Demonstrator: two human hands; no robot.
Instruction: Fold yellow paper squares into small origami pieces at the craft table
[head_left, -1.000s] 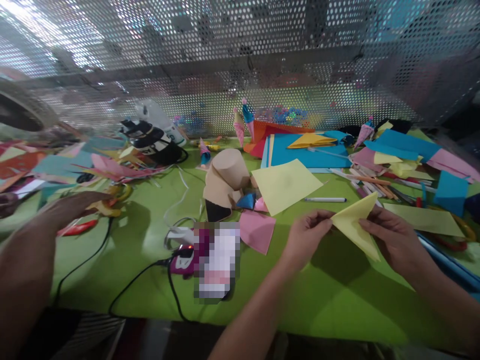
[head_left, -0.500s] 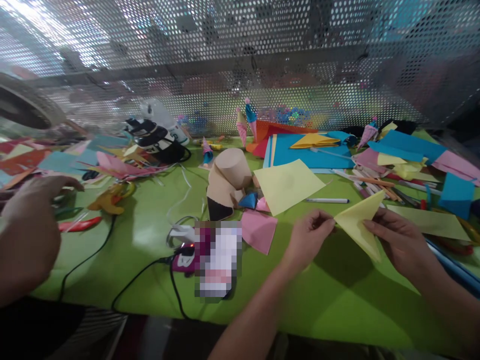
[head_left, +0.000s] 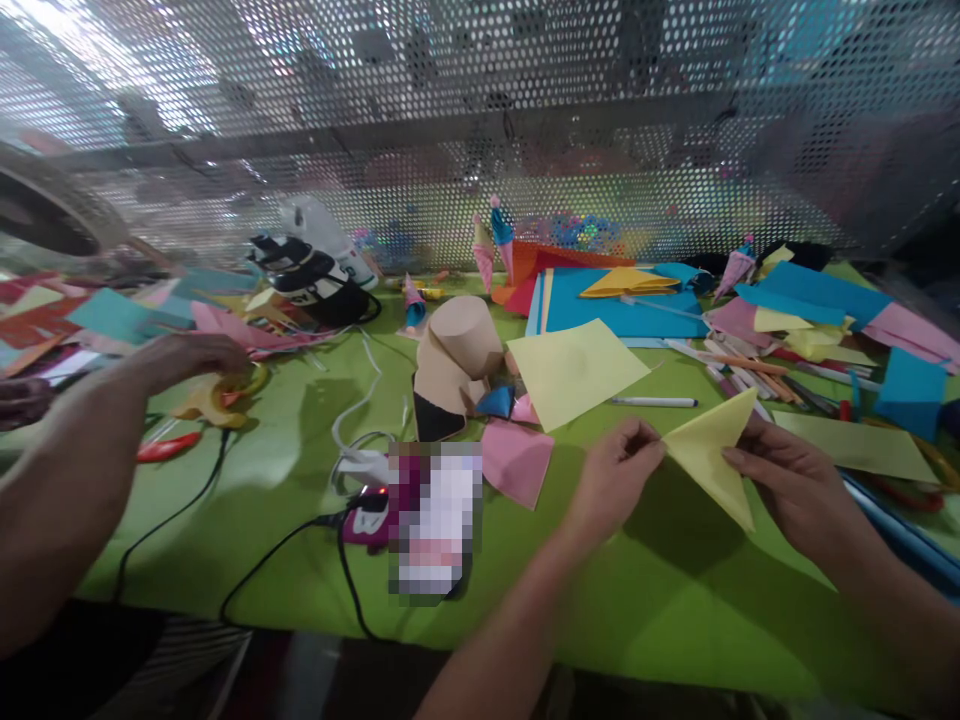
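Note:
Above the green table I hold a folded piece of yellow paper [head_left: 709,450] up between both hands. My left hand [head_left: 619,465] pinches its left corner between thumb and fingers. My right hand [head_left: 784,465] grips the opposite side, thumb in front and the other fingers partly hidden behind the paper. The paper's fold opens toward the right. Beyond my left hand lies a flat yellow sheet [head_left: 577,370], and a white marker pen [head_left: 654,402] rests just behind the held paper. A pink piece of paper [head_left: 516,460] is to the left of my left hand.
A co-worker's hand [head_left: 191,360] is over a yellow glue gun [head_left: 214,400] at left. A phone [head_left: 435,525] and purple power strip [head_left: 366,520] with cables lie centre-front. A tan cap-like object [head_left: 457,350], blue sheets [head_left: 622,315] and pencils [head_left: 750,370] stand around; a perforated metal screen [head_left: 480,150] closes the back.
The folded yellow paper has tilted slightly in my hands, which stay in nearly the same place. At left, the co-worker's hand moved left away from the glue gun, then came back over it.

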